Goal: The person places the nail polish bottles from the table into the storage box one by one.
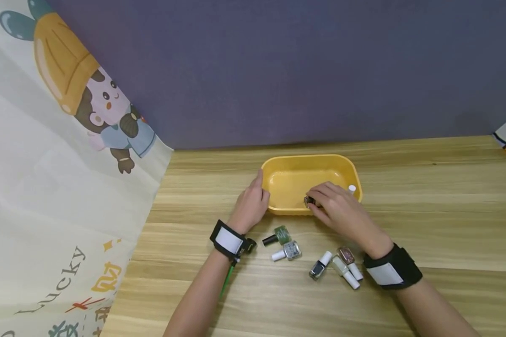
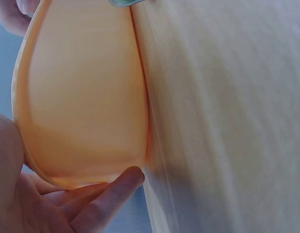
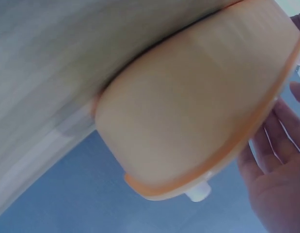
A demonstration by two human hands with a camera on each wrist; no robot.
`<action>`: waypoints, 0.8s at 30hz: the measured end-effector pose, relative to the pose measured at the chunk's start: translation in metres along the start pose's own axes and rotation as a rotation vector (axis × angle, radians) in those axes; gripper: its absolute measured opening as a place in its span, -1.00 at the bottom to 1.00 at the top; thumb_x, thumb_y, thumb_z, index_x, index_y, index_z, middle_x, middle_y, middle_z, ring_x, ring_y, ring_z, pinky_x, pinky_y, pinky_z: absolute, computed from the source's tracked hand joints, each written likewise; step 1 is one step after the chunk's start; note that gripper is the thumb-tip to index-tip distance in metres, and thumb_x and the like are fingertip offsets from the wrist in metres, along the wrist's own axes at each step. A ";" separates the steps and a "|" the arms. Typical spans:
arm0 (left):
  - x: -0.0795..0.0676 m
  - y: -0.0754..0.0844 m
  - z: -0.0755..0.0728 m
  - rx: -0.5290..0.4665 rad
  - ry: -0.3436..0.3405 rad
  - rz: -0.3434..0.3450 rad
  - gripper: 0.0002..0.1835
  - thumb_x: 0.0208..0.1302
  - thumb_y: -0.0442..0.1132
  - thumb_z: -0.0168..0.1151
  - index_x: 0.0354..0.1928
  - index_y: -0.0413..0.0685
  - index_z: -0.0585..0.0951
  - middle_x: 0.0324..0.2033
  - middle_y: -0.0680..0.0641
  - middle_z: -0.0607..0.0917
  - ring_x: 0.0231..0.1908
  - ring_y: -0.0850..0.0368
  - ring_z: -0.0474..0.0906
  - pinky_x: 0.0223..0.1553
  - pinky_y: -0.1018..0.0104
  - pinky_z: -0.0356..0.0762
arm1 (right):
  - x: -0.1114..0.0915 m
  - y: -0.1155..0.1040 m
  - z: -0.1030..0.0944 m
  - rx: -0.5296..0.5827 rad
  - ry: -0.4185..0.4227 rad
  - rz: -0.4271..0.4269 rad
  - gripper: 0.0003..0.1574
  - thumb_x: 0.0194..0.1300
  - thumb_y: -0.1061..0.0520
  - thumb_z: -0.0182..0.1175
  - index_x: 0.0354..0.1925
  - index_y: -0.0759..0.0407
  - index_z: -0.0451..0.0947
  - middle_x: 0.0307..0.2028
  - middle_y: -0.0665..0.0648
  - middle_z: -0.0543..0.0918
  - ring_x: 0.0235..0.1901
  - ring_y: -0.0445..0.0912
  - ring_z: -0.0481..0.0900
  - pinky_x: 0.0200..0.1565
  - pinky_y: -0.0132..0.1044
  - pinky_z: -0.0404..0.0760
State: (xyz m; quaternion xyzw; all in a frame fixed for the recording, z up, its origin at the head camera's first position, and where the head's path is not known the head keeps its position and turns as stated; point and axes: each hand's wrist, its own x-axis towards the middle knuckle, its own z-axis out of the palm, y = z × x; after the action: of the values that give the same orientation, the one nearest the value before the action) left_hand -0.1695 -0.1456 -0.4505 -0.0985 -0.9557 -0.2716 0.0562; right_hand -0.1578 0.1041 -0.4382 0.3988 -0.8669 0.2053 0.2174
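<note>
A yellow plastic basin sits on the wooden table. My left hand grips its left end, with fingers against the outer wall in the left wrist view and the thumb by the rim. Over the basin's front right part, my right hand pinches a small dark nail polish bottle between thumb and fingers. A white cap shows at the basin's right end, partly behind that hand; it also pokes past the rim in the right wrist view. The right hand's fingers hide most of the held bottle.
Before the basin lie a green bottle with a black cap and a silver glitter bottle. Farther right are a black bottle, a pale green bottle and a pinkish glitter bottle. A dark blue panel stands behind.
</note>
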 end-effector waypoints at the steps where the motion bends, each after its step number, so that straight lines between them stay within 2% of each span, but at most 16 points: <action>1: 0.000 0.000 0.000 0.002 0.001 0.002 -0.35 0.35 -0.14 -0.24 0.43 -0.04 -0.13 0.30 -0.15 0.28 -0.70 0.19 0.31 -0.57 0.36 0.34 | 0.001 -0.002 -0.001 0.001 0.006 -0.003 -0.64 0.17 0.06 0.17 -0.11 0.24 0.56 -0.16 0.12 0.59 -0.12 -0.06 0.48 -0.07 -0.17 0.47; 7: 0.000 -0.001 0.000 0.003 -0.001 0.007 -0.34 0.35 -0.13 -0.25 0.43 -0.03 -0.14 0.31 -0.15 0.27 -0.70 0.19 0.30 -0.58 0.36 0.33 | 0.005 -0.012 -0.009 0.007 0.052 -0.055 -0.65 0.14 0.09 0.19 -0.13 0.25 0.57 -0.17 0.12 0.59 -0.14 -0.05 0.50 -0.09 -0.19 0.48; 11: 0.000 -0.001 0.000 0.006 0.005 0.010 -0.34 0.34 -0.13 -0.25 0.43 -0.07 -0.11 0.29 -0.16 0.30 -0.69 0.17 0.32 -0.56 0.34 0.35 | 0.008 -0.020 -0.014 0.012 0.054 -0.073 -0.64 0.15 0.09 0.17 -0.09 0.24 0.56 -0.15 0.11 0.59 -0.13 -0.05 0.50 -0.07 -0.19 0.48; 14: 0.001 -0.002 0.001 0.034 0.019 0.014 -0.35 0.33 -0.13 -0.25 0.43 -0.11 -0.06 0.28 -0.15 0.31 -0.49 0.16 0.44 -0.39 0.29 0.45 | 0.009 -0.027 -0.016 0.017 0.040 -0.078 -0.62 0.19 0.07 0.14 -0.07 0.23 0.55 -0.14 0.10 0.58 -0.11 -0.06 0.49 -0.04 -0.20 0.47; 18: 0.001 -0.003 0.002 0.061 0.032 0.020 -0.36 0.32 -0.13 -0.25 0.41 -0.16 -0.01 0.29 -0.14 0.31 -0.26 0.13 0.44 -0.16 0.24 0.45 | 0.009 -0.035 -0.015 0.029 0.016 -0.091 -0.63 0.24 0.04 0.09 -0.07 0.21 0.55 -0.14 0.08 0.57 -0.10 -0.09 0.47 -0.01 -0.22 0.45; 24: 0.001 -0.002 0.002 0.048 0.027 0.025 -0.36 0.33 -0.14 -0.24 0.42 -0.14 -0.04 0.29 -0.14 0.31 -0.35 0.13 0.44 -0.23 0.26 0.44 | 0.006 -0.041 -0.013 0.042 -0.009 -0.119 -0.67 0.23 0.06 0.10 -0.08 0.17 0.56 -0.13 0.04 0.57 -0.08 -0.12 0.46 -0.04 -0.24 0.46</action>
State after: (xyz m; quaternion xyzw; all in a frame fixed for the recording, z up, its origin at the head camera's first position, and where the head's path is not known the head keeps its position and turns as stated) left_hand -0.1714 -0.1465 -0.4528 -0.1055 -0.9598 -0.2491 0.0751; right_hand -0.1267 0.0827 -0.4167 0.4549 -0.8382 0.2082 0.2171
